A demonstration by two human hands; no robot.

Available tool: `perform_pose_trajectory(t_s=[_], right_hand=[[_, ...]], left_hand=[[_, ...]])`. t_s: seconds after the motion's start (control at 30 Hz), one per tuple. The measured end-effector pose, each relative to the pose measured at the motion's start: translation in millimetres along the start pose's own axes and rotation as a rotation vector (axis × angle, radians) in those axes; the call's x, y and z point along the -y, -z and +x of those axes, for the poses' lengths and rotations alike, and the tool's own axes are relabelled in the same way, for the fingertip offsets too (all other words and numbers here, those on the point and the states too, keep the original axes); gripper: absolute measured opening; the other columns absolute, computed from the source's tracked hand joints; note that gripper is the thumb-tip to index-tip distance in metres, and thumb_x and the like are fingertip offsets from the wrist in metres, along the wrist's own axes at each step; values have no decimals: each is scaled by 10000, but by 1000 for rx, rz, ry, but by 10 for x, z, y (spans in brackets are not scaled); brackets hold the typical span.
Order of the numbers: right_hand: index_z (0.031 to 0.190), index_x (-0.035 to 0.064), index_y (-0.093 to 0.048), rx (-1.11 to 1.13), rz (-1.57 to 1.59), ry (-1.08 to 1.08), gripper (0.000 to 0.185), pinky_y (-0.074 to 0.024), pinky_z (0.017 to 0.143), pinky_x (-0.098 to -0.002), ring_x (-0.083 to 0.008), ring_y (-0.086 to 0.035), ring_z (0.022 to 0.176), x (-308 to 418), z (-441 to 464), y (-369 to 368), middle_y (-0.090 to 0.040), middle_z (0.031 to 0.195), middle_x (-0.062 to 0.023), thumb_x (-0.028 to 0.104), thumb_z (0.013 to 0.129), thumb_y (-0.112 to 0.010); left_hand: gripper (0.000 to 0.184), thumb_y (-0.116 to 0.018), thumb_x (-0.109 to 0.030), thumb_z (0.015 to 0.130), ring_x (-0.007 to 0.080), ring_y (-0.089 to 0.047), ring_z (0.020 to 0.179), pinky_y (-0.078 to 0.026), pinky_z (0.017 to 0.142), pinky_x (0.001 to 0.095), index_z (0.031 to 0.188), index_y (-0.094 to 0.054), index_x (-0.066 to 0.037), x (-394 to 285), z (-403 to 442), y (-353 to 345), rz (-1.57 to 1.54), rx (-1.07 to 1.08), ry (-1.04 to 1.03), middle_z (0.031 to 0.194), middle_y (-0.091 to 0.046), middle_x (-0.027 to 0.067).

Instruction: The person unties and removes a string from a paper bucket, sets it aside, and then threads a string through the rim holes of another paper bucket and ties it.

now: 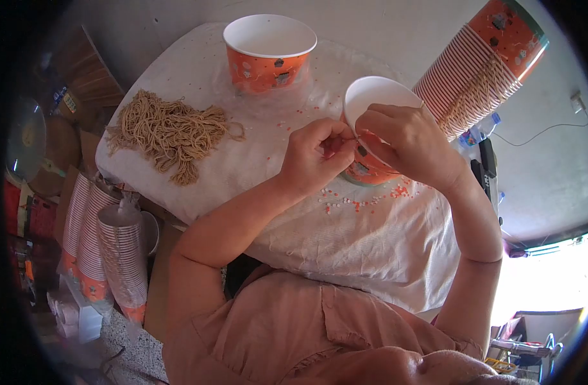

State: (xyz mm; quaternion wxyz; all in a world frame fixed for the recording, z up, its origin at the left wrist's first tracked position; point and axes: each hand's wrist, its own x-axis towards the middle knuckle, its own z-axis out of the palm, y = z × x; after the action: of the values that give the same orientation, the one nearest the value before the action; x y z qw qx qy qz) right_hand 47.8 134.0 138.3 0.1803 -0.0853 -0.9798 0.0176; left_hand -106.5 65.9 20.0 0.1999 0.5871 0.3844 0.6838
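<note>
Both hands meet at the near side of an orange paper bucket with a white inside [377, 90]. My left hand [316, 156] has its fingers pinched at the bucket's rim; what lies between them is too small to name. My right hand [403, 138] is closed over the rim, its fingertips close to the left ones, and what it grips is hidden. Small orange and white discs [364, 199] are scattered on the cloth below the bucket. A heap of tan cords [169, 135] lies to the left.
Another orange bucket [268, 70] stands at the back of the cloth-covered table [294, 237]. A long stack of nested buckets [467, 80] leans at the right, with cords along it. More stacked buckets [124, 256] stand at the lower left beside the table.
</note>
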Motion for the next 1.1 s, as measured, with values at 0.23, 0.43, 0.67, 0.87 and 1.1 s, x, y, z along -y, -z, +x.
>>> perform_pose_trajectory(t_s=[0.23,0.43,0.67,0.87,1.1], right_hand=[[812,49,-582,69,-122,88,89,-520,631,-383,-272,-648,726,9,73,81,-620,775,-78,104,777,-643],[815,54,-594,125,-148,69,107,-527,664,-389,-278,-653,751,0,90,69,-635,779,-76,124,769,-659],[812,61,-589,98,-91,66,128,-523,673,-394,-276,-660,782,12,101,48,-660,802,-79,166,786,-658],[817,72,-590,148,-178,7,125,-523,667,-403,-273,-659,758,25,89,87,-658,782,-70,177,793,-654],[801,73,-618,132,-87,11,90,-512,665,-412,-300,-650,758,-15,93,91,-663,783,-79,161,813,-635]], left_hand=[[84,-677,21,807,46,-552,620,-449,550,205,862,-620,-4,3,5,13,-21,-10,-31,759,-627,23],[120,-678,-18,824,65,-600,711,-500,635,218,940,-649,-15,-2,-12,59,14,64,-5,832,-655,20],[110,-669,10,832,52,-587,681,-485,601,208,938,-647,-10,-27,-3,24,-17,27,-16,814,-648,19],[97,-674,-28,838,69,-603,704,-504,635,220,930,-647,-15,-19,-15,31,-20,29,-2,827,-657,25],[96,-678,-26,839,68,-596,693,-497,620,218,930,-650,-11,-11,-9,63,67,54,-39,825,-657,30]])
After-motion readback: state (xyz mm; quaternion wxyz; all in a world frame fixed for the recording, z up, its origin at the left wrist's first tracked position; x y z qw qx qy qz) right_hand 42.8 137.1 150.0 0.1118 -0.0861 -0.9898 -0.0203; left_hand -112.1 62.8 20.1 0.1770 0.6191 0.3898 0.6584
